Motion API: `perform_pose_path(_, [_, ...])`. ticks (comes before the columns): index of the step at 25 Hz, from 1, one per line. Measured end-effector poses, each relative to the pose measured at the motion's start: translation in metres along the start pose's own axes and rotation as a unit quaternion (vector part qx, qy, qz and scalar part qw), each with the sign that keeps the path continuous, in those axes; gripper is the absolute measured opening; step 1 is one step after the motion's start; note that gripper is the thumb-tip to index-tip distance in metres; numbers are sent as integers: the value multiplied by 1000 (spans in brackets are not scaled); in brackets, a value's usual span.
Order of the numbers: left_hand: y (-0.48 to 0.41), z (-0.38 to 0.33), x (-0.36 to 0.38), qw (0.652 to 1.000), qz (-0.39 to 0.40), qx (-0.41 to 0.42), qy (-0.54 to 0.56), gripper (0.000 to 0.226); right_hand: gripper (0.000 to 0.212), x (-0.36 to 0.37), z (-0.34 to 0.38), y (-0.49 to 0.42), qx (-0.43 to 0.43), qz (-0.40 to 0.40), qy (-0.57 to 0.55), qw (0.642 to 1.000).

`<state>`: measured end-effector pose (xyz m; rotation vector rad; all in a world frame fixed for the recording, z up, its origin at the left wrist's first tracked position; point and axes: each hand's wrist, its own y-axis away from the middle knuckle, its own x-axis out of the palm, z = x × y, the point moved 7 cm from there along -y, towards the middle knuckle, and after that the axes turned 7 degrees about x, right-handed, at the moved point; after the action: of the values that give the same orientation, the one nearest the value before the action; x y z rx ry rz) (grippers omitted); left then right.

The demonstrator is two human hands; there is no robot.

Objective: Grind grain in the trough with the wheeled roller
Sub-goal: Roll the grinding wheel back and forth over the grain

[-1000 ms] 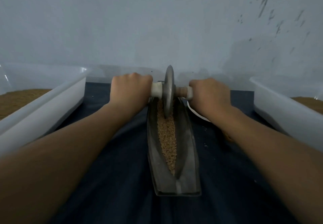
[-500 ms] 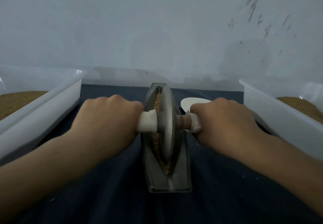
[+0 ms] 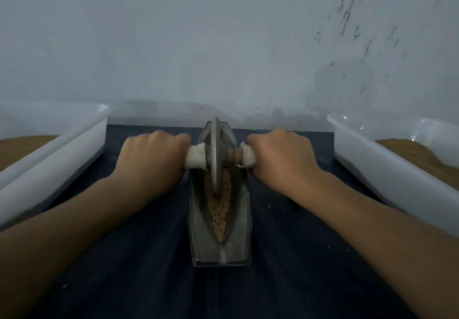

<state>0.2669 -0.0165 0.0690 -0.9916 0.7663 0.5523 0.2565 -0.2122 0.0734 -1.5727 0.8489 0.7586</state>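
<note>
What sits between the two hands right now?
Head view: the roller's metal wheel, upright on its axle, standing in the trough over the grain. Left hand and right hand grip the white-wrapped handle ends either side.

Upright roller on grain in trough

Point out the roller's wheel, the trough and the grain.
roller's wheel [image 3: 215, 144]: head view, upper face of the disc.
trough [image 3: 200, 229]: head view, bare left inner wall.
grain [image 3: 219, 210]: head view, middle of the heap.
</note>
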Motion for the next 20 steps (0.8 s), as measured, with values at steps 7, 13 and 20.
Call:
perform_pose_path(7, [39,0,-46,998,11,64,-26,39,40,-50,-3,50,-26,-51,18,998])
perform_pose_path(13, [-48,5,21,998,19,-10,-51,9,18,32,-7,-42,55,-30,-13,998])
perform_pose_path(20, [-8,-6,-15,998,44,39,-30,9,12,2,-8,17,13,-14,-26,999])
